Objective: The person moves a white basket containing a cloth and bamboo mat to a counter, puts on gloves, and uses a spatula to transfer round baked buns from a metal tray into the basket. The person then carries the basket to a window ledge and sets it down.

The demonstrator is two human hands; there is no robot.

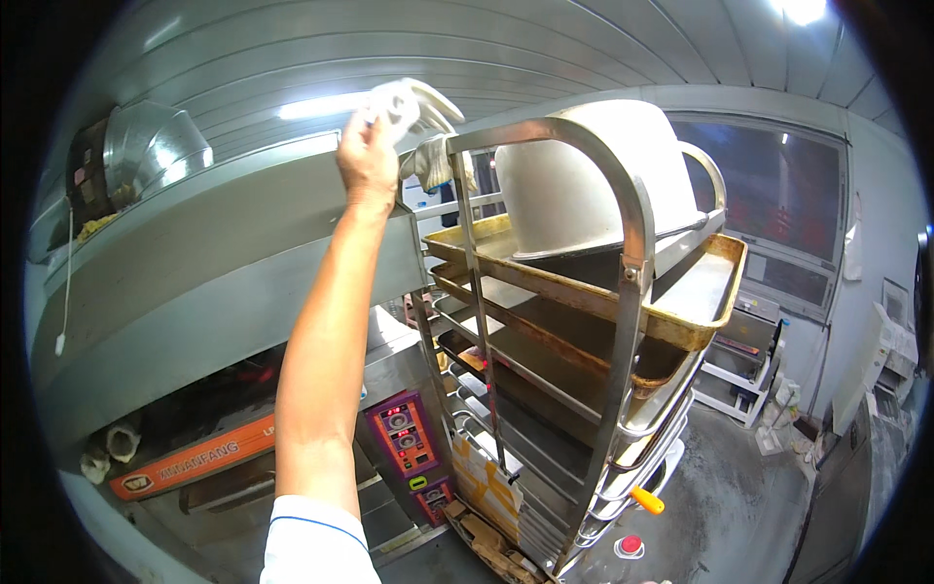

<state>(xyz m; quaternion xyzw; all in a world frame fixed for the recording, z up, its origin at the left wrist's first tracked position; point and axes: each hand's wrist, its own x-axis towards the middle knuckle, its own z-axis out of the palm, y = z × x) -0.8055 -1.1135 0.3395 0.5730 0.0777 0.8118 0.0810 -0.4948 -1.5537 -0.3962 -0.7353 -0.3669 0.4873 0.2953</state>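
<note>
My left hand (370, 165) is raised, with the bare forearm stretched up from a white sleeve. Its fingers are closed on a white glove (413, 105), slightly blurred, with finger-like strips hanging over to the right. Just beside it, a greyish cloth glove (428, 163) hangs over the top corner of a metal tray rack (637, 224). A large whitish tub (593, 175) stands upside down on top of the rack. My right hand is out of view.
Worn baking trays (725, 292) fill the rack's upper levels. To the left stands a deck oven with an orange strip (209, 457) and purple control panels (404, 433) under a grey hood (224, 243). An orange handle (647, 500) juts out low on the rack's right.
</note>
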